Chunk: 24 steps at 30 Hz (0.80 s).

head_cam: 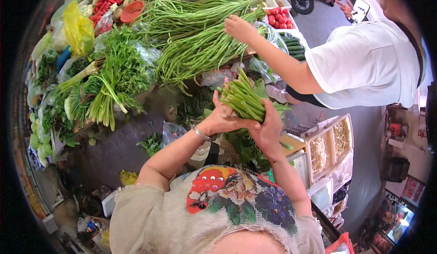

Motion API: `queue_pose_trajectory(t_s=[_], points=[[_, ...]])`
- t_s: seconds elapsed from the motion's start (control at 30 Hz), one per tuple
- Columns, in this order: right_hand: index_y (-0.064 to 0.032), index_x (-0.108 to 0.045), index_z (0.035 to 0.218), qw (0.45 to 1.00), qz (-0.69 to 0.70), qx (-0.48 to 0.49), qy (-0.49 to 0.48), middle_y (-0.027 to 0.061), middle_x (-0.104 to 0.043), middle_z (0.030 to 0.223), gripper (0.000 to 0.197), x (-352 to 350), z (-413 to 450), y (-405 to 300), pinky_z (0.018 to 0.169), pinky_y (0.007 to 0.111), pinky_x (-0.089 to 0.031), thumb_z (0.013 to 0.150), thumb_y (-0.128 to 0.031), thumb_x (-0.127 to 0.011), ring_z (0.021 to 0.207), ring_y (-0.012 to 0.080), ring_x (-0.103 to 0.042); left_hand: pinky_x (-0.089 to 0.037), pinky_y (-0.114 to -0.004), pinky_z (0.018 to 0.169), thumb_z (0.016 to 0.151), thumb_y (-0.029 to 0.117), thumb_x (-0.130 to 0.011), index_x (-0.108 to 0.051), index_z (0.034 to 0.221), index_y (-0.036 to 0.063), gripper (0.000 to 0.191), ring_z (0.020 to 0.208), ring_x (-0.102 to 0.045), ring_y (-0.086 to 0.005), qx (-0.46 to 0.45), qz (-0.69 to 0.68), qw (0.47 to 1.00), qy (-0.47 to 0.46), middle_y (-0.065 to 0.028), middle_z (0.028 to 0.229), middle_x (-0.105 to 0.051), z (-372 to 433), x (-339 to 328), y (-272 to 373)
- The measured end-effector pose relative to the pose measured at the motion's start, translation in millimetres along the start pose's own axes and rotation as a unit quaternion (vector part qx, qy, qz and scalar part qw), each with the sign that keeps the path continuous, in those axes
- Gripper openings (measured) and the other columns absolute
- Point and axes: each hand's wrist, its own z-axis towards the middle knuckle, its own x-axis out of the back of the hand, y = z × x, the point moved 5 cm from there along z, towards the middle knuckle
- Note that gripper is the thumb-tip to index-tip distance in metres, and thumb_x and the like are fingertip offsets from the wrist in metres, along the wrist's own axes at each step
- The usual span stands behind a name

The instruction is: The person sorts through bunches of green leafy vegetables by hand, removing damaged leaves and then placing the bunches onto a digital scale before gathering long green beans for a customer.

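Observation:
Between my two hands is a bundle of leafy greens with thick green stems (243, 98); the stem ends face up and away from me. My left hand (222, 117), with a silver bangle at the wrist, cups the bundle from the left, fingers partly behind it. Around its right side and base wraps my right hand (269, 127). Broad leaves (244, 144) hang below the hands, partly covered by them. Just beyond, long green yard-long beans (201, 49) lie heaped on the stall, and a bunch of celery (112, 73) lies to the left.
A person in a white shirt (368, 62) stands at right, one hand (240, 28) on the beans, the other holding a phone (360, 9). Bean sprouts fill white crates (322, 151) at lower right. Tomatoes (280, 17), cucumbers (293, 47) and a red bowl (132, 11) sit farther off.

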Motion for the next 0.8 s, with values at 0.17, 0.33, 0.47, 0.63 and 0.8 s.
queue_pose_trajectory(t_s=[0.17,0.33,0.47,0.63,0.8], points=[[-0.0077,-0.054,0.114,0.999,-0.039,-0.015,0.009,0.0147,-0.063,0.096,0.045,-8,1,-2,0.074,0.044,-0.049,0.073,-0.01,-0.07,0.089,0.0381,-0.061,-0.024,-0.039,0.115,0.075,0.036,-0.08,-0.036,0.148,0.0054,0.09,0.135,-0.036,-0.0205,0.034,-0.493,0.869,-0.001,-0.0087,0.149,-0.04,8,-14,17],[-0.0074,-0.053,0.115,0.999,-0.025,-0.036,0.007,0.0141,-0.064,0.101,0.044,-10,2,-4,0.079,0.044,-0.049,0.075,-0.012,-0.071,0.093,0.0387,-0.061,-0.034,-0.034,0.108,0.074,0.018,-0.081,-0.031,0.15,0.0056,0.091,0.12,-0.047,-0.0143,-0.025,-0.317,0.94,0.12,-0.0038,0.129,-0.056,15,-3,29],[-0.0053,-0.053,0.117,0.999,-0.049,-0.007,0.021,0.0166,-0.062,0.11,0.047,-9,0,3,0.087,0.047,-0.046,0.075,-0.013,-0.072,0.101,0.0399,-0.058,-0.023,-0.039,0.116,0.072,0.016,-0.083,-0.036,0.145,0.0051,0.088,0.126,-0.049,-0.021,-0.011,-0.433,0.895,0.106,-0.0076,0.127,-0.057,22,1,41],[-0.0031,-0.055,0.121,0.991,-0.122,0.001,-0.059,0.018,-0.059,0.116,0.053,-11,-8,-1,0.092,0.048,-0.045,0.073,-0.015,-0.074,0.108,0.04,-0.056,-0.018,-0.041,0.119,0.071,0.016,-0.083,-0.046,0.138,0.0046,0.078,0.139,-0.036,-0.0196,-0.036,-0.46,0.885,0.059,-0.0095,0.135,-0.054,27,-7,32],[-0.0034,-0.053,0.128,0.998,-0.036,-0.003,-0.047,0.0169,-0.054,0.126,0.063,-2,-12,4,0.098,0.045,-0.042,0.072,-0.018,-0.077,0.117,0.0372,-0.052,-0.024,-0.039,0.117,0.075,0.017,-0.079,-0.04,0.142,0.0039,0.078,0.139,-0.036,-0.02,-0.018,-0.466,0.883,-0.05,-0.0066,0.144,-0.05,27,-5,43]])
